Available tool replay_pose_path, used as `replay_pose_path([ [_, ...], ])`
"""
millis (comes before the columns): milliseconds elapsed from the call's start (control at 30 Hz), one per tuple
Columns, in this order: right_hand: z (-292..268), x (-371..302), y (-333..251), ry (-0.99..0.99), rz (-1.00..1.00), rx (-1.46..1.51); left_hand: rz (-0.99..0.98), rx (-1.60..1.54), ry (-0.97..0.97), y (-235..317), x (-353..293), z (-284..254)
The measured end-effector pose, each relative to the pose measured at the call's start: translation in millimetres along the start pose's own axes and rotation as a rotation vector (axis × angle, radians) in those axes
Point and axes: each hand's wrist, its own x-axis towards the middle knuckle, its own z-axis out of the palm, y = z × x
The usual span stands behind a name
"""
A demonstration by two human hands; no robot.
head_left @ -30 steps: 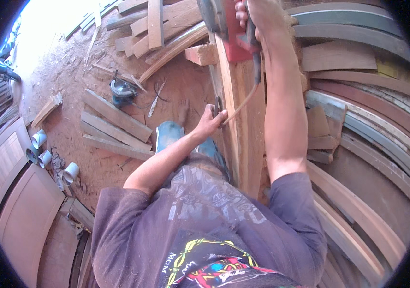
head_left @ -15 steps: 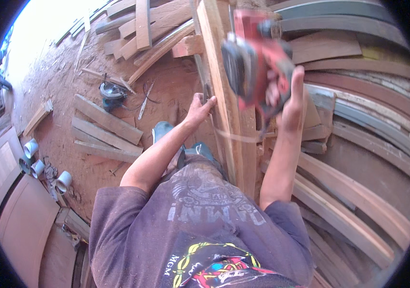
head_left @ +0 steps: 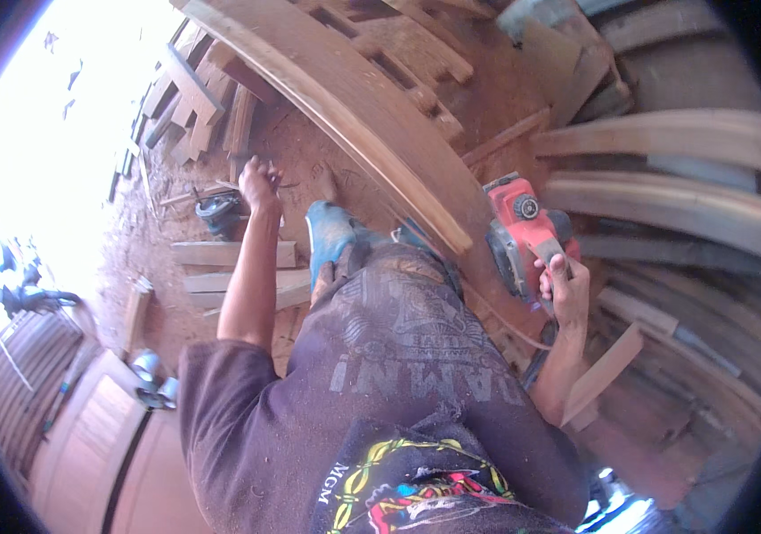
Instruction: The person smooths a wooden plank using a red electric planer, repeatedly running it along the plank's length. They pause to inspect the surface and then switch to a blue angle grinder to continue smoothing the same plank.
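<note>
Right hand (head_left: 567,292): wrapped around the rear handle of a planer (head_left: 523,222), thumb over the top. Planer is right of frame centre, handle end pointing down toward the wrist.

Look of it: bright red body, black ridged round knob with a pale centre on the upper part, dark grey-black housing along the left flank, another dark rounded part on the right. Front end dark, dusty. Red is scuffed in places, not glossy all over. Pale brown cord (head_left: 533,341) shows below it near the wrist. Underside not visible.

Long plank (head_left: 371,107) runs diagonally from upper left to just right of centre, its near end just left of the planer. Wide face mid-brown, fairly even; narrow edge paler, yellowish, with streaky grain. Can't tell if planer and plank touch.

Left hand (head_left: 260,182): upper left of centre, away from the plank, fingers bent and partly curled. Can't tell whether it grips anything small. Nearest stuff: circular saw (head_left: 218,214) on the dirt just below left, stacked offcuts (head_left: 189,98) above left.

Loose boards (head_left: 233,255) lie under the saw; slotted timber (head_left: 398,76) at top centre.
</note>
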Motion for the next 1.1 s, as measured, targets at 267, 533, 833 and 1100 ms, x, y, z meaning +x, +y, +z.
replay_pose_path([
  [267, -26, -15, 109, -0.098, -0.001, -0.024, -0.049, -0.118, 0.481, -26, -112, -102],
  [533, -52, -15, 131, -0.171, -0.048, -0.035, -0.039, -0.248, 0.189, -18, -148, -110],
  [833, -56, -4, 131, -0.182, -0.056, -0.159, 0.064, -0.447, -0.212, 26, -188, -94],
  [1100, 81, 34, 57, 0.006, -0.571, -0.361, 0.387, 0.154, -0.193, 30, -260, -43],
])
